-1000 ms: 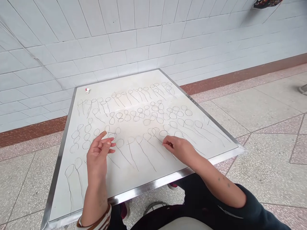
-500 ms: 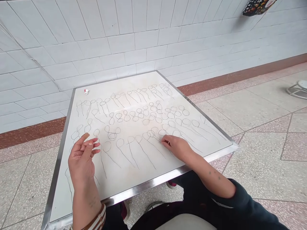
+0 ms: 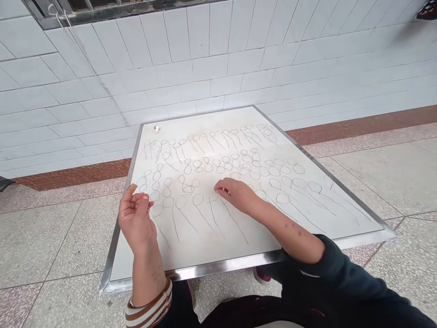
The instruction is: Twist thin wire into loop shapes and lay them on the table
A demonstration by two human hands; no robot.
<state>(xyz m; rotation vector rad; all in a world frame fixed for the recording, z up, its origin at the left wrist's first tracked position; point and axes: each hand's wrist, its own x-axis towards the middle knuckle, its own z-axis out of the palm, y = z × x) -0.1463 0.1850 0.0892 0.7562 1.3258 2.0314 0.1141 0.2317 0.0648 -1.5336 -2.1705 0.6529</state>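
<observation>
Many thin dark wire-like loops lie over the white table (image 3: 191,255), some as figure-eights (image 3: 187,166), others as single rings with a long tail (image 3: 235,221). Over the left edge of the table I hold up my left hand (image 3: 138,218), its fingers curled in and the thumb close against them. A tan cover shows on one fingertip. My right hand (image 3: 235,193) is low over the middle of the front row of loops, thumb and fingers pinched together. What either hand holds, if anything, is too small to make out.
A metal rim (image 3: 221,266) edges the table. A small red and white object (image 3: 156,129) stands at the far left corner. Behind is a white tiled wall (image 3: 205,41) with a hanging cord (image 3: 99,79). Speckled floor (image 3: 392,182) lies to the right.
The view has swung left, so the table appears further right. My right hand has moved left along the front row of loops. My left hand stays raised by the left edge.
</observation>
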